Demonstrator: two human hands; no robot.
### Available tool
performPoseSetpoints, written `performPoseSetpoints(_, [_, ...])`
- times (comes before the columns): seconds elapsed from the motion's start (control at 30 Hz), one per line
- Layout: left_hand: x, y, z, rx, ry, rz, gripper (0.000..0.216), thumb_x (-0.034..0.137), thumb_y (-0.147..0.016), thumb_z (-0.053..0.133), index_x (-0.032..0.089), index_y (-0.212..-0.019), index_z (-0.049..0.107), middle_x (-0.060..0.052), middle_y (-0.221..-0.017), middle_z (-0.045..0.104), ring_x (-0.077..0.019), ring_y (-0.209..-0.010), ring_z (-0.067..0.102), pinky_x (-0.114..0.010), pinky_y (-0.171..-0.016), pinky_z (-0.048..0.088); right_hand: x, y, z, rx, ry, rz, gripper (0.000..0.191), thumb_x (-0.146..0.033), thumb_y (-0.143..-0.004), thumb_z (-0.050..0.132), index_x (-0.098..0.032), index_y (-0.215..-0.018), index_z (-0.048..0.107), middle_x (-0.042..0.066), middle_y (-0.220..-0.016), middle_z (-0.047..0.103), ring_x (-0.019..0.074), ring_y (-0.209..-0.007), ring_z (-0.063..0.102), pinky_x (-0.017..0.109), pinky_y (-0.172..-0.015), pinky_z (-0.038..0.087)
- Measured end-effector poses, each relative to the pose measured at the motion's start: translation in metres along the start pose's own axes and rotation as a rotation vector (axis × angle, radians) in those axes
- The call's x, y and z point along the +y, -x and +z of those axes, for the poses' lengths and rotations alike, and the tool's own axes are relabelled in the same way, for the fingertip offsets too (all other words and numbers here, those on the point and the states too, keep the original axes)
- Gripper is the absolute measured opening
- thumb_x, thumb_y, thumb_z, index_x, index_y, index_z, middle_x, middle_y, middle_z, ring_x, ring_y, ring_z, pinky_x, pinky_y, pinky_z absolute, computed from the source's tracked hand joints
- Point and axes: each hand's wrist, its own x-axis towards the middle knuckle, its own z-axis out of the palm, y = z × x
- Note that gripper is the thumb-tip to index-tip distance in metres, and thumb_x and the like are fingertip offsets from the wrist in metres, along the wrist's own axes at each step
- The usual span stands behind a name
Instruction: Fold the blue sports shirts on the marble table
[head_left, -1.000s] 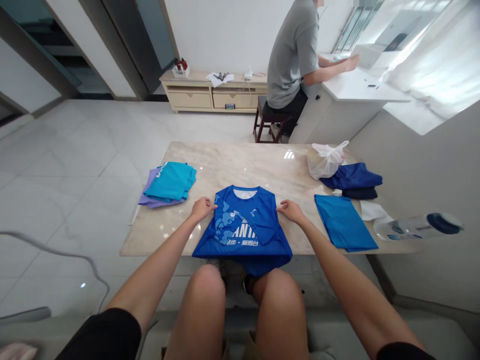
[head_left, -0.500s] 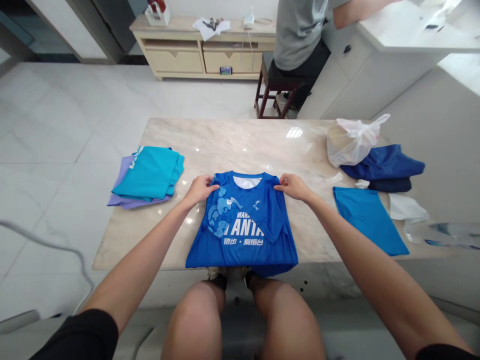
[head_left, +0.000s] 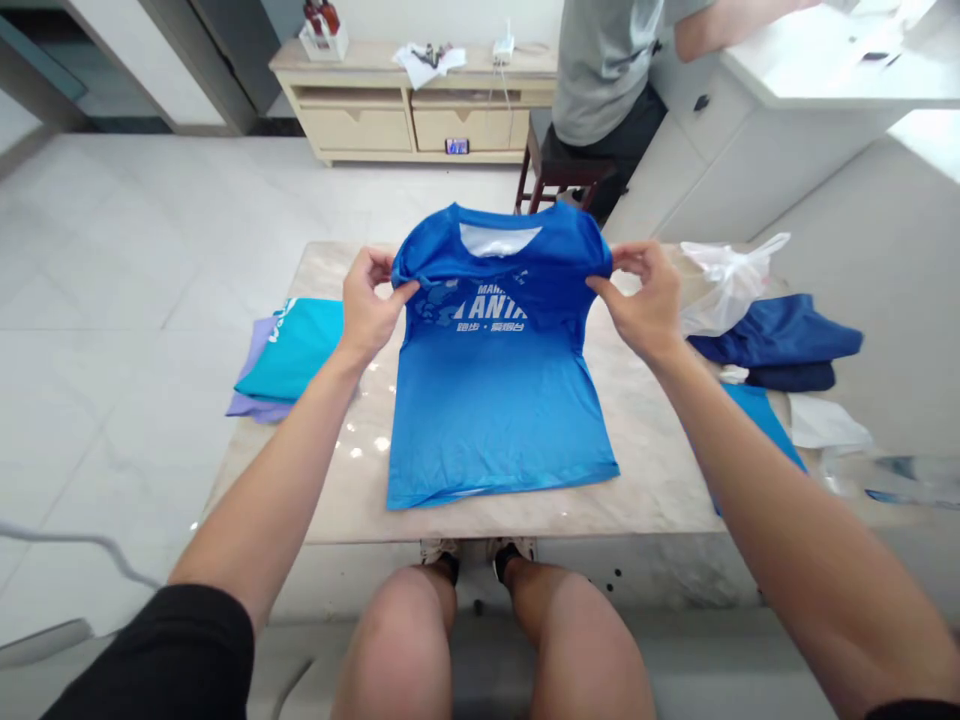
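Observation:
A blue T-shirt (head_left: 499, 400) with white lettering on its chest hangs from both hands, collar at the top. My left hand (head_left: 375, 305) pinches the shoulder on the left. Gripping the opposite shoulder is my right hand (head_left: 645, 300), thumb in front. The body of the shirt hangs down full length, its hem near the front edge of the marble table (head_left: 345, 500). The sleeves seem to be tucked behind, though I cannot see them fully.
Folded teal (head_left: 300, 345) and purple (head_left: 255, 390) clothes lie at the left. On the right are a white plastic bag (head_left: 724, 290), dark blue clothing (head_left: 787, 330), a blue folded cloth (head_left: 757, 410), tissue (head_left: 829, 420) and a clear bottle (head_left: 907, 480). Beyond, a person (head_left: 604, 80) sits on a stool.
Both hands have risen and moved away from me, lifting the shirt by its shoulders. Its lower part, bunched or folded under before, now hangs down open.

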Motion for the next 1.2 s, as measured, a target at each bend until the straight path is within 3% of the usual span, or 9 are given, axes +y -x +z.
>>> performPoseSetpoints(0.1, [0.01,0.091,-0.014,-0.035,-0.032,-0.089,0.037,0.032,-0.089,0.086,0.021,-0.115,0.063,-0.002,-0.11,0.073,-0.0198,-0.103,0.07,-0.037,-0.1,0.059,-0.011,0.089,-0.015,-0.084,0.035,0.101,0.049,-0.036,-0.094,0.078,-0.024,-0.14,0.068,0.008,-0.119,0.077,0.0278,-0.111,0.073,0.05,-0.107,0.06])
performPoseSetpoints(0.2, [0.01,0.169,-0.024,-0.313,-0.106,-0.204,0.016,0.025,-0.09,0.074,0.024,-0.106,0.071,-0.003,-0.103,0.076,-0.0234,-0.104,0.071,-0.041,-0.104,0.057,-0.001,0.171,-0.021,-0.282,0.09,0.192,0.031,-0.029,-0.095,0.065,-0.026,-0.122,0.079,0.008,-0.106,0.08,0.03,-0.106,0.072,0.054,-0.106,0.058])
performPoseSetpoints(0.3, [0.014,0.207,-0.035,-0.543,-0.201,-0.239,0.009,0.025,-0.093,0.068,0.026,-0.089,0.075,-0.005,-0.103,0.079,-0.027,-0.109,0.072,-0.046,-0.109,0.054,0.008,0.219,-0.024,-0.403,0.122,0.238,0.022,-0.027,-0.097,0.06,-0.027,-0.091,0.081,0.009,-0.099,0.079,0.0305,-0.101,0.071,0.055,-0.103,0.055])
performPoseSetpoints(0.4, [0.045,0.223,-0.051,-0.584,-0.243,-0.277,0.014,0.03,-0.1,0.063,0.028,-0.095,0.076,-0.006,-0.107,0.081,-0.0278,-0.109,0.073,-0.046,-0.106,0.055,-0.006,0.238,-0.033,-0.333,0.151,0.294,0.022,-0.032,-0.101,0.06,-0.027,-0.098,0.082,0.011,-0.104,0.079,0.0317,-0.105,0.07,0.054,-0.102,0.055])
performPoseSetpoints(0.57, [0.15,0.28,-0.079,-0.532,-0.218,-0.374,0.025,0.039,-0.112,0.054,0.026,-0.109,0.076,-0.006,-0.109,0.082,-0.0257,-0.104,0.076,-0.041,-0.096,0.061,-0.092,0.267,-0.057,-0.215,0.089,0.402,0.028,-0.041,-0.107,0.059,-0.022,-0.116,0.078,0.012,-0.111,0.079,0.0298,-0.105,0.073,0.048,-0.097,0.059])
performPoseSetpoints(0.67, [0.2,0.333,-0.084,-0.543,-0.305,-0.277,0.03,0.033,-0.112,0.051,0.024,-0.105,0.079,-0.008,-0.109,0.083,-0.0269,-0.104,0.076,-0.043,-0.096,0.062,-0.166,0.309,-0.066,-0.241,-0.008,0.428,0.032,-0.042,-0.113,0.054,-0.022,-0.114,0.079,0.013,-0.116,0.081,0.0282,-0.111,0.075,0.044,-0.101,0.061])
performPoseSetpoints(0.77, [0.227,0.376,-0.084,-0.451,-0.474,-0.08,0.033,0.025,-0.11,0.049,0.022,-0.122,0.08,-0.011,-0.13,0.081,-0.0318,-0.126,0.072,-0.053,-0.111,0.058,-0.228,0.361,-0.063,-0.273,0.047,0.352,0.032,-0.036,-0.114,0.051,-0.023,-0.122,0.079,0.012,-0.125,0.08,0.0285,-0.117,0.074,0.046,-0.105,0.061])
performPoseSetpoints(0.93, [0.259,0.409,-0.092,-0.465,-0.713,0.103,0.032,0.024,-0.103,0.064,0.023,-0.132,0.079,-0.012,-0.154,0.071,-0.0393,-0.151,0.056,-0.067,-0.133,0.036,-0.272,0.415,-0.058,-0.181,0.376,0.152,0.045,-0.035,-0.111,0.054,-0.019,-0.151,0.066,0.016,-0.159,0.064,0.0379,-0.152,0.051,0.06,-0.122,0.048])
performPoseSetpoints(1.2, [0.273,0.417,-0.102,-0.462,-0.734,0.178,0.024,0.023,-0.103,0.065,0.024,-0.12,0.082,-0.009,-0.151,0.073,-0.0367,-0.15,0.056,-0.064,-0.136,0.033,-0.261,0.422,-0.069,-0.117,0.413,0.133,0.05,-0.045,-0.113,0.05,-0.018,-0.153,0.063,0.017,-0.162,0.061,0.0363,-0.154,0.046,0.058,-0.125,0.045])
